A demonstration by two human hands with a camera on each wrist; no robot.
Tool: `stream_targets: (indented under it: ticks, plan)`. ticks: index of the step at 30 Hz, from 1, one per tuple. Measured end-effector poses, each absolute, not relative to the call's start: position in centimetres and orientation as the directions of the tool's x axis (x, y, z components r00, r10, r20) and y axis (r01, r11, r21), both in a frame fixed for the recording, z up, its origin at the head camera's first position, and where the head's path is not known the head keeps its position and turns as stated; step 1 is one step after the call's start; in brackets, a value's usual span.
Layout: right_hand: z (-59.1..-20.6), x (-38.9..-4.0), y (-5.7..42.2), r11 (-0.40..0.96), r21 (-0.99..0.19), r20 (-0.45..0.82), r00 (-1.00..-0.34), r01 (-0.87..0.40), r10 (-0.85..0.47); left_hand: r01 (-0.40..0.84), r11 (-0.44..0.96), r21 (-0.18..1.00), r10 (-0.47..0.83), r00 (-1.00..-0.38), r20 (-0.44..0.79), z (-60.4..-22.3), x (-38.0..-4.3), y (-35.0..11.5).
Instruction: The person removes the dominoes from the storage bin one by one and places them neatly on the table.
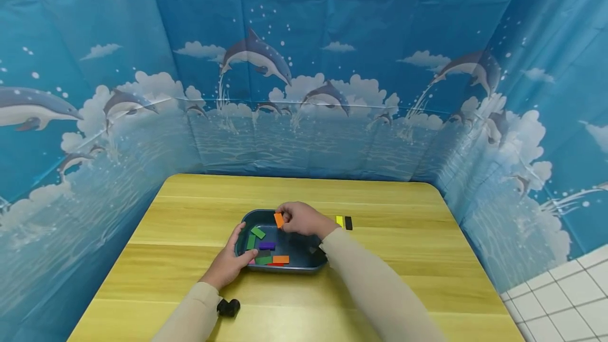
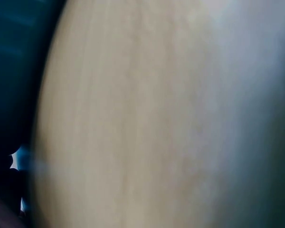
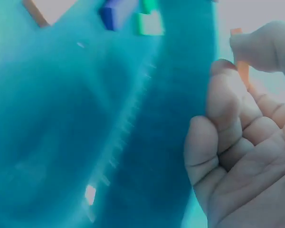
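My right hand (image 1: 303,219) pinches an orange block (image 1: 278,220) between thumb and fingers above the far rim of a dark blue basin (image 1: 296,247). The right wrist view shows this block (image 3: 242,71) edge-on. At the basin's left side, my left hand (image 1: 230,263) holds the wall, thumb over the near-left corner and fingers along the outer side. Inside lie several blocks, mostly to the left: green (image 1: 258,233), purple (image 1: 267,246) and orange (image 1: 281,259) ones, with a red one (image 1: 275,264) partly covered. The left wrist view is mostly blurred tabletop.
A yellow block (image 1: 339,221) and a black block (image 1: 349,223) stand side by side on the wooden table (image 1: 190,210), right of the basin. A black device (image 1: 229,307) sits at my left cuff. Blue dolphin curtains (image 1: 304,136) enclose the table's back and sides.
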State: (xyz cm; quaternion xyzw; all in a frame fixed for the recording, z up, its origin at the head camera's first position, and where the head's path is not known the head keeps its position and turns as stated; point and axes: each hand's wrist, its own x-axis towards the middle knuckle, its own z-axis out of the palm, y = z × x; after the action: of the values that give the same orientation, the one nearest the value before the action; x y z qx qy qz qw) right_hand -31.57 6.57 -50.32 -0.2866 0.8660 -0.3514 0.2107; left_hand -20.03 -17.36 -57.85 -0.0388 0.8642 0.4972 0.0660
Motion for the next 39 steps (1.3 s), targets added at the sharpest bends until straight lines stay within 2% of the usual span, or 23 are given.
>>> stream_targets:
  ticks: [8,15,21,28,32,39]
  plan:
    - [-48.3,-32.9,14.2,0.599,-0.759,-0.106,-0.859,-0.256,-0.501,-0.123,0.502,0.856,0.015,-0.988,-0.151,-57.7,-19.7,-17.3]
    - [-50.3,-34.3,22.5,0.670,-0.733,-0.160,-0.929,-0.115,-0.334,-0.124,0.486,0.865,0.018,-0.988,-0.152,-57.8,-19.7,-17.2]
    - [-53.0,-34.2,27.6,0.732,-0.681,-0.230,-0.948,-0.005,-0.220,-0.136,0.441,0.887,0.030,-0.986,-0.167,-57.9,-19.8,-17.2]
    - [-55.2,-33.3,28.6,0.712,-0.701,-0.285,-0.933,0.046,-0.221,-0.117,0.477,0.871,0.019,-0.990,-0.143,-58.0,-19.9,-17.2]
    - [-56.2,-33.1,28.1,0.718,-0.695,-0.281,-0.933,0.034,-0.227,-0.130,0.459,0.879,0.023,-0.987,-0.158,-58.2,-20.0,-17.2]
    - [-57.0,-33.3,27.2,0.757,-0.653,-0.249,-0.942,-0.008,-0.225,-0.106,0.509,0.854,0.021,-0.990,-0.136,-58.1,-19.9,-17.3]
